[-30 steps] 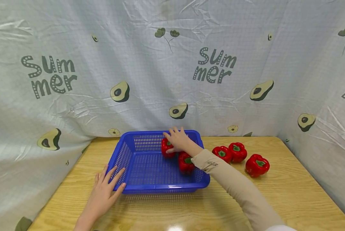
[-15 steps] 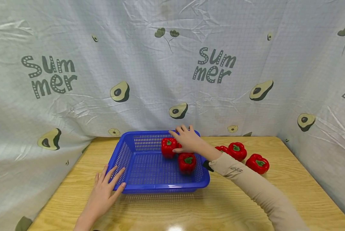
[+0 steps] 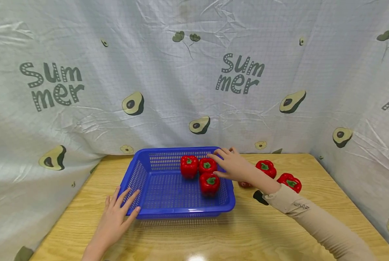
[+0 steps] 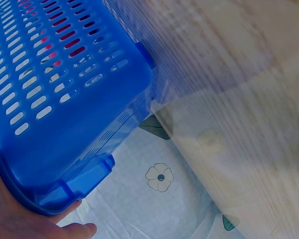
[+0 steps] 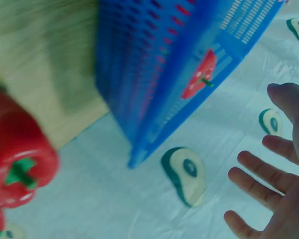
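Avocado-print cloth backdrop, glossy wooden table

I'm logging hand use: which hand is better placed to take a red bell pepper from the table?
Probably the right hand: it holds nothing and is near the red bell peppers on the wooden table. The left hand is at the left end of the blue basket, farther from them.
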A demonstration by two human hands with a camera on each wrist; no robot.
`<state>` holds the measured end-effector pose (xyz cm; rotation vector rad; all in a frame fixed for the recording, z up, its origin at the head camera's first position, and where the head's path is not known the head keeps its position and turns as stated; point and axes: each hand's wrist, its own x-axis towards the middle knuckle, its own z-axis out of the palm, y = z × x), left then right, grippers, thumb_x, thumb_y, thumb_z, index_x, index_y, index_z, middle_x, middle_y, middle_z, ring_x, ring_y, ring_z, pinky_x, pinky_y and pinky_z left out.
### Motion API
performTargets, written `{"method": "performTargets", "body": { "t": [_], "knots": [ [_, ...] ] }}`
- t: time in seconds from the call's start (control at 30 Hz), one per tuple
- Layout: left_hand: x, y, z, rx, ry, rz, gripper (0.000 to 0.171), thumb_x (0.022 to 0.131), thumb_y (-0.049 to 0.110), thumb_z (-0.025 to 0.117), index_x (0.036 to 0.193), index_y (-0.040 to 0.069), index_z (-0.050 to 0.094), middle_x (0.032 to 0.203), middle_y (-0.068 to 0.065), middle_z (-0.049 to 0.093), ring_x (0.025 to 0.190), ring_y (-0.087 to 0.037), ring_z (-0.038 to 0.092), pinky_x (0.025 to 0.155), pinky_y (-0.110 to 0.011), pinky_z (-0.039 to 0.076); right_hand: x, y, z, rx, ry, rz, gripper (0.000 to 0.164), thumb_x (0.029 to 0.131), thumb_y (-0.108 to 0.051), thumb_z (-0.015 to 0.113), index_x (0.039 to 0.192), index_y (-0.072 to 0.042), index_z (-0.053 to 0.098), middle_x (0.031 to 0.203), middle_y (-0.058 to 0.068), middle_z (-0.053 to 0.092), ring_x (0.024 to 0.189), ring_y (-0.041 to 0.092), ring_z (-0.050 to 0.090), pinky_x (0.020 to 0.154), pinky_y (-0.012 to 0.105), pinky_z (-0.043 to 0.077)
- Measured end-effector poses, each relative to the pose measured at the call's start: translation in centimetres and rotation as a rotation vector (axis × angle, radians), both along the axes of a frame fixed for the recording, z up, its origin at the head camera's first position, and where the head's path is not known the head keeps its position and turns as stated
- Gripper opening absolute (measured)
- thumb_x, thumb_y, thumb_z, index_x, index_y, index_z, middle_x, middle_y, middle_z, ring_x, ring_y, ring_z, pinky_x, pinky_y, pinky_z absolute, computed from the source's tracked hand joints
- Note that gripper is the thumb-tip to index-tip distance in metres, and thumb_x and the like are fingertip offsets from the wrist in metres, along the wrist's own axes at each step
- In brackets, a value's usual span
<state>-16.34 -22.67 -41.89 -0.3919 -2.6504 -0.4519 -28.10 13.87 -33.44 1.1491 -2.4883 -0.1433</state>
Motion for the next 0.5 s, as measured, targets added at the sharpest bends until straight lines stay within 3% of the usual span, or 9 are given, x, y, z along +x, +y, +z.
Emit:
{"method": "performTargets", "body": {
  "t": [0.27,0.5],
  "knots": [
    [0.0,0.0,0.0,-0.007,0.004,-0.003,0.046,0.085,0.031,0.056,0.127,0.016,0.049,0.130,-0.019,0.045,0.129,-0.046,0.023,0.096,-0.069,0.017,0.9,4.1,-1.1,-0.063,-0.030,-0.027,0.055,0.080,-0.035,0.063,0.127,-0.011,0.048,0.119,0.008,0.054,0.109,0.024,0.049,0.087,0.049,0.038],
    [0.1,0.0,0.0,-0.008,0.000,-0.001,0.045,0.086,0.032,0.055,0.128,0.017,0.049,0.131,-0.019,0.044,0.130,-0.045,0.022,0.097,-0.068,0.017,0.4,7.0,-2.9,-0.110,0.022,-0.022,0.051,0.081,-0.033,0.062,0.125,-0.010,0.050,0.117,0.008,0.056,0.107,0.022,0.052,0.084,0.046,0.039]
  ]
}}
